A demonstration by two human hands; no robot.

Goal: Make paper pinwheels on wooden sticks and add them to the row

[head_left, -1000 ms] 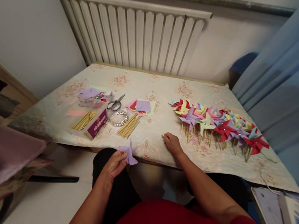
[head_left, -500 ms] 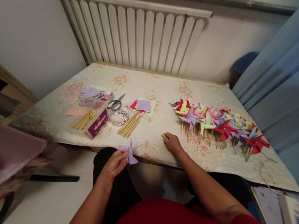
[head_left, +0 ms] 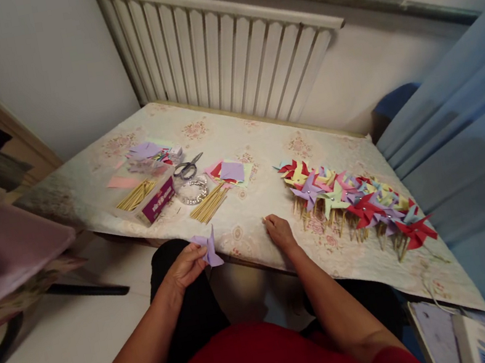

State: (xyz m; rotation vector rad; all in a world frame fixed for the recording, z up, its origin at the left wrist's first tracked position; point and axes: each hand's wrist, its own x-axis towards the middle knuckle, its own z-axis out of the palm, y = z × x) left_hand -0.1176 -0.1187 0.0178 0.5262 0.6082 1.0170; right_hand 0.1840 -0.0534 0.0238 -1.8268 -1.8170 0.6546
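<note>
My left hand [head_left: 188, 265] pinches a purple paper pinwheel [head_left: 211, 253] with folded blades, just off the table's front edge over my leg. On the tablecloth to the right rests my right hand [head_left: 280, 232], closed round a thin wooden stick [head_left: 264, 219]; only its pale tip pokes out past the fingers. Beyond the hands lies a bundle of wooden sticks [head_left: 209, 205], close to a stack of coloured paper squares [head_left: 232, 172]. A clear round dish of silvery pins [head_left: 194, 190] stands left of the sticks, with scissors [head_left: 188, 167] behind it.
A clear box with a purple label [head_left: 159, 202] holds more sticks at the left. Several finished pinwheels [head_left: 363, 210] lie in rows on the right. More cut paper [head_left: 145, 150] is at the back left. A radiator [head_left: 220, 54] runs behind the table, a blue curtain [head_left: 476, 153] alongside.
</note>
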